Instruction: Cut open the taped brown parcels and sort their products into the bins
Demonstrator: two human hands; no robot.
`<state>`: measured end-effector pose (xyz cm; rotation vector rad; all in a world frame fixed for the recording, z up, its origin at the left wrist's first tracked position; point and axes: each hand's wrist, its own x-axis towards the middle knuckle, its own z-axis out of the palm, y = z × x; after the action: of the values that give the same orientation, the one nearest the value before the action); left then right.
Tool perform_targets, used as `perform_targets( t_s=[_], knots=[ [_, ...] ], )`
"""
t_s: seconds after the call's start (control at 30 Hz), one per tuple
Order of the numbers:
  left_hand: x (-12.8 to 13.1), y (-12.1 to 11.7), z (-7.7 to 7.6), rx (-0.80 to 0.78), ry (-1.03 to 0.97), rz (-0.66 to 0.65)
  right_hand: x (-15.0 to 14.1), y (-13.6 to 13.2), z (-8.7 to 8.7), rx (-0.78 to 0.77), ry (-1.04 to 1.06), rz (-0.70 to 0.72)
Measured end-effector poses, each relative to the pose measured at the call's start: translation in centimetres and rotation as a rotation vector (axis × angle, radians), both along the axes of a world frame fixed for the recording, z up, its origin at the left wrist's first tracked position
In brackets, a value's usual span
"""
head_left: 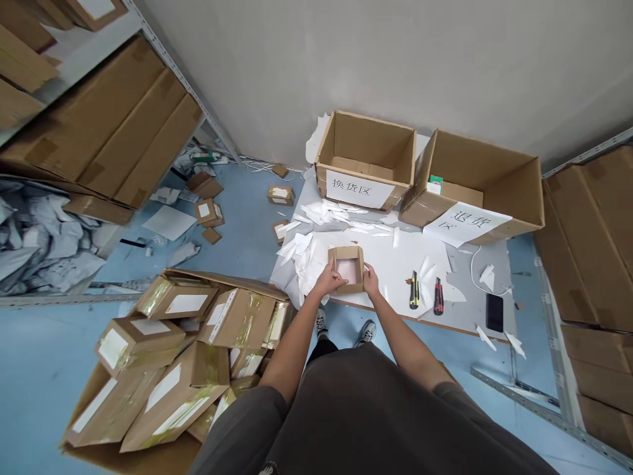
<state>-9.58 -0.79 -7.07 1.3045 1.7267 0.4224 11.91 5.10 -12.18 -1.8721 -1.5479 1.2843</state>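
A small open cardboard box point(353, 288) is held at the front edge of the white table point(420, 247). My left hand point(330, 278) grips its left side, with the thumb reaching over the opening. On the opposite side, my right hand point(370, 280) is closed on the box wall. Something pale pinkish-white shows inside the box; I cannot tell whether it is a lining or an item. Right of my hands lie a yellow-and-black utility knife point(414, 290) and a red-and-black utility knife point(438, 296). Torn white paper scraps point(309, 257) lie left of the box.
Two large labelled cartons stand at the table's back, a left carton point(363, 158) and a right carton point(514, 185) with a green-and-white box inside. A phone point(494, 313) rests at the right. A big carton point(79, 432) full of taped parcels is at my left. Shelving flanks both sides.
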Motion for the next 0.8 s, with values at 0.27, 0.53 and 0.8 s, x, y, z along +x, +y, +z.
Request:
perform_targets(
  t_s=[0.27,0.53,0.8],
  knots=[
    [2.5,-3.0,-0.4,0.019,0.397,-0.175,-1.5,0.5,1.2,0.169,-0.227,0.135],
    [4.1,-4.6,-1.4,0.124,0.381,-0.069,-5.1,3.0,5.1,0.273,-0.347,0.807],
    [4.6,-4.5,-2.0,0.116,0.413,-0.074,-5.9,4.6,4.4,0.309,-0.333,0.673]
  ],
)
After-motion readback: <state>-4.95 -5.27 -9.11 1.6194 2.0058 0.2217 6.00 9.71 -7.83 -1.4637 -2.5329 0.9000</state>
